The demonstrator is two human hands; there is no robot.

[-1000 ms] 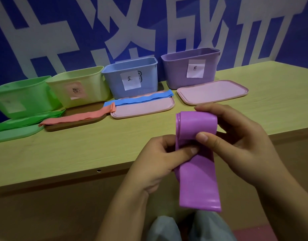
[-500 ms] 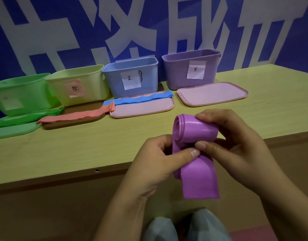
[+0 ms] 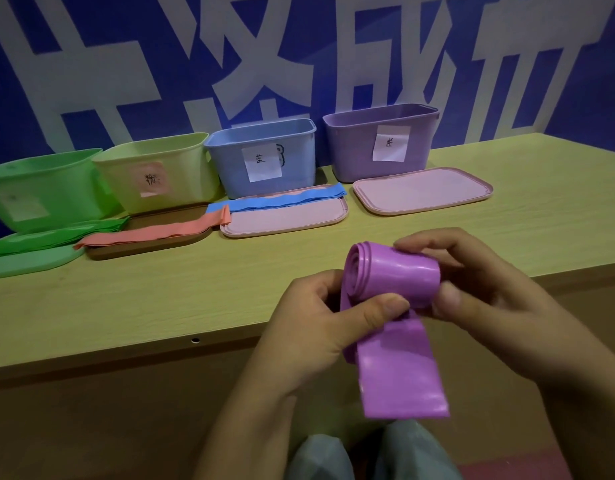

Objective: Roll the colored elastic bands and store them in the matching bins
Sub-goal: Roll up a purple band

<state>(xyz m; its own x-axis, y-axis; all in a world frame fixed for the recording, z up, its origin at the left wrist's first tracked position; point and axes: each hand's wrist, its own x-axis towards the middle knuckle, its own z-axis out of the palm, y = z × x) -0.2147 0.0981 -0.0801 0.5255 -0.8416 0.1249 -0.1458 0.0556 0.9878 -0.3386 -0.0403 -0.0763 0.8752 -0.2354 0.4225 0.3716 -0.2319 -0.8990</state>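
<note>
Head view: mid-roll on the purple band [image 3: 396, 278], first of four by the look of it. Both hands hold it in the air, near side of the table [image 3: 126, 306], well in front of the purple bin [image 3: 354, 147]. Left hand [image 3: 320, 323] pinches the coil by its thumb; right hand [image 3: 479, 292] has its fingers [image 3: 417, 242] curled over the top. Coil is a few loose turns, glossy; the tail hangs flat below. Next: wind in the tail, keep tension, then drop it into the purple bin.
</note>
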